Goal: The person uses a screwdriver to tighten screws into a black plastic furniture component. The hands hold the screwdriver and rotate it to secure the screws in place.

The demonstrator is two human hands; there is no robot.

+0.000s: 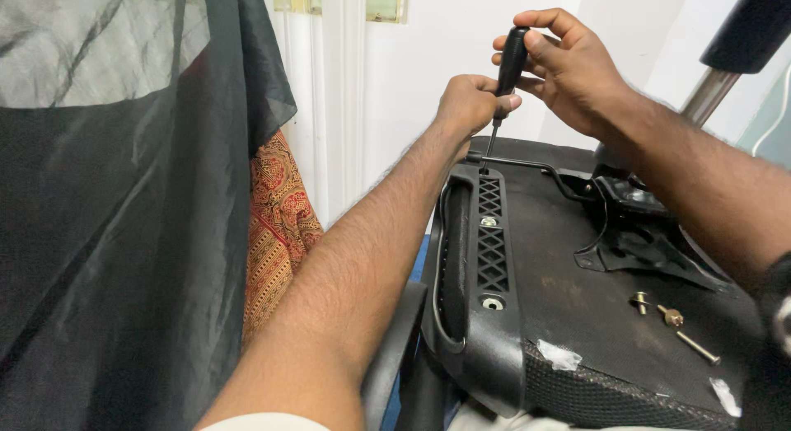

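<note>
Head view shows your right hand (568, 68) wrapped around the black screwdriver (509, 64) handle top, and your left hand (471, 101) pinching its lower end, tip down at the armrest bracket (488, 233) on the upturned chair seat (568, 299). The handle looks rigid and grippy; hold it high for turning force. Loose bolts (671, 320) lie at right, small and easy to scatter. White tape scraps (559, 354) stick near the seat's mesh edge.

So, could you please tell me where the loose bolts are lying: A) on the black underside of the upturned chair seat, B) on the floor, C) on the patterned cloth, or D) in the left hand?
A: the loose bolts lie on the black chair seat underside.
</note>
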